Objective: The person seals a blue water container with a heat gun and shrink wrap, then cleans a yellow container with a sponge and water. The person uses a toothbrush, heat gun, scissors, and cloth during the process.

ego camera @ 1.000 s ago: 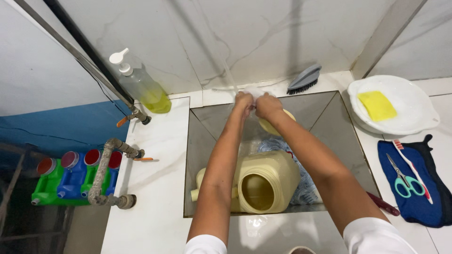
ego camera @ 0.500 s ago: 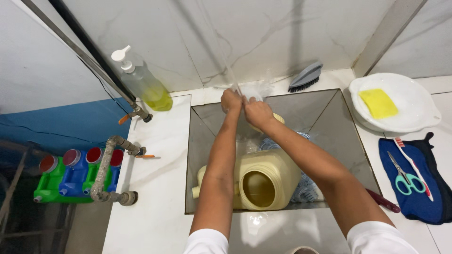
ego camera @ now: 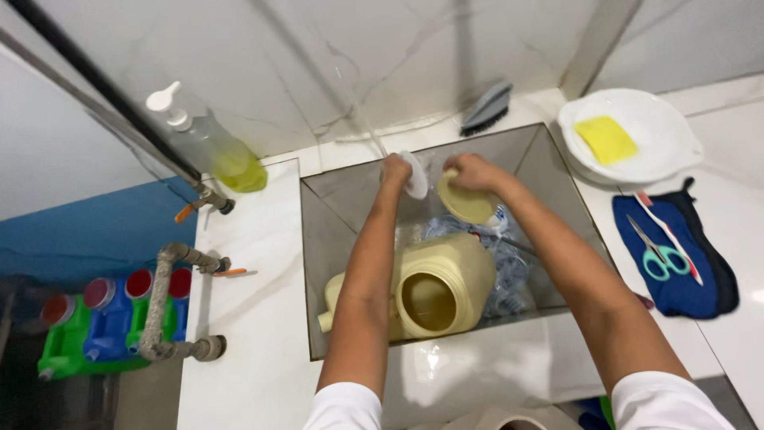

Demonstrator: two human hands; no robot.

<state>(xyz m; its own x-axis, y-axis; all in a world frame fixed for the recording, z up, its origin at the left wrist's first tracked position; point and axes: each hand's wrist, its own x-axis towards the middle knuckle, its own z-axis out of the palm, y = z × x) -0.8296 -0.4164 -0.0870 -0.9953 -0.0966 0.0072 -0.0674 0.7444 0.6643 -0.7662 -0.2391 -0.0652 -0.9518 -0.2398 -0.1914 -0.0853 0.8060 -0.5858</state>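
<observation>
Since half a second ago the hands split apart: left hand point(ego camera: 395, 170) now grips a small white pad-like piece point(ego camera: 415, 175), right hand point(ego camera: 471, 173) grips a round pale-yellow plastic lid point(ego camera: 465, 205), both upper centre, over the sunken grey sink point(ego camera: 330, 215). Large pale-yellow plastic jug point(ego camera: 434, 287) lies uncapped on its side at frame centre, apparently unwashed. Lid scrubbing looks underway; water thread point(ego camera: 362, 119) running.

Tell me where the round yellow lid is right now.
The round yellow lid is in the right hand, above the sink, just right of the left hand and its white piece.
</observation>
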